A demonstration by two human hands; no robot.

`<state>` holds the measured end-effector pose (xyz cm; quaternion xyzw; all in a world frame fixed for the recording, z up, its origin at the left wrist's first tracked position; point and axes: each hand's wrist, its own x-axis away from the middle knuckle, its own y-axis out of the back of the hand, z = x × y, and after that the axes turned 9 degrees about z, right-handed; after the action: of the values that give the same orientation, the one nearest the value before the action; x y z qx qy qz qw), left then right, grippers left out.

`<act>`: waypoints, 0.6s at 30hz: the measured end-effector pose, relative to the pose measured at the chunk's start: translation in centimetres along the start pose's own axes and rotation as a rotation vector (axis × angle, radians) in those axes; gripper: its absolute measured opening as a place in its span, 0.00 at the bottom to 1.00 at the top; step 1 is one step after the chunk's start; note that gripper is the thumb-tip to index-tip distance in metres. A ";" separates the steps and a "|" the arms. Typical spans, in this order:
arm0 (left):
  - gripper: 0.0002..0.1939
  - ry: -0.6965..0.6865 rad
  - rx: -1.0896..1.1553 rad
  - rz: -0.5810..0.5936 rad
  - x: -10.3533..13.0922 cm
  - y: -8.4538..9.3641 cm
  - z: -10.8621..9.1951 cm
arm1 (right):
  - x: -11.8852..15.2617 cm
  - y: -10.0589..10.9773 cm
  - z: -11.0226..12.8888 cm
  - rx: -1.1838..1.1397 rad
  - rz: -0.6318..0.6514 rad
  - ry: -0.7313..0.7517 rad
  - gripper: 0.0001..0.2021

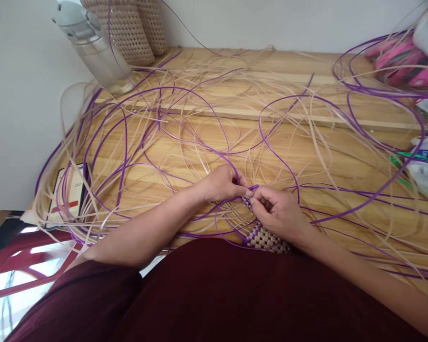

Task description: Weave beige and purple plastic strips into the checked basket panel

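Note:
A small woven piece [266,237] in beige and purple lies against the table's near edge, close to my body. At its upper edge, my left hand [226,183] is closed in a pinch on a purple strand [225,156] that loops up and away to the left. Right beside it, my right hand [278,209] is also pinched at the purple weave, its fingertips nearly touching those of the left. What exactly lies between the right fingertips is hidden. Loose beige strands [235,219] fan out from the piece below my left hand.
Long purple and beige strands sprawl over the wooden table [207,128]. A water bottle [100,57] and woven baskets [128,33] stand at the back left. A phone [67,192] lies among strands at left. Pink items [406,61] and plastic packets [426,166] sit at right.

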<state>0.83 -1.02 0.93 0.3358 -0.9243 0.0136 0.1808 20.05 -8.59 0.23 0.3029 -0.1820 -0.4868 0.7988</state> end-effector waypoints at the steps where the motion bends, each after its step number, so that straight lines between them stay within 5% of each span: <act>1: 0.10 0.013 0.003 -0.026 0.0 -0.2 0.0 | 0.0 0.1 0.0 0.005 0.003 0.021 0.09; 11: 0.07 0.008 0.077 -0.030 0.0 -1.2 -0.5 | 0.4 0.9 -0.1 0.032 0.049 0.123 0.09; 16: 0.08 -0.007 0.334 -0.005 0.0 -1.4 -0.8 | 1.2 2.7 2.1 0.413 -0.215 0.184 0.07; 18: 0.08 -0.008 0.375 -0.026 0.0 -1.4 -0.8 | 1.1 2.8 3.6 0.553 -0.185 0.314 0.11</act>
<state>1.97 -2.00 1.51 0.3757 -0.9018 0.1819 0.1116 20.30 -9.72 4.74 0.5950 -0.1537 -0.4367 0.6570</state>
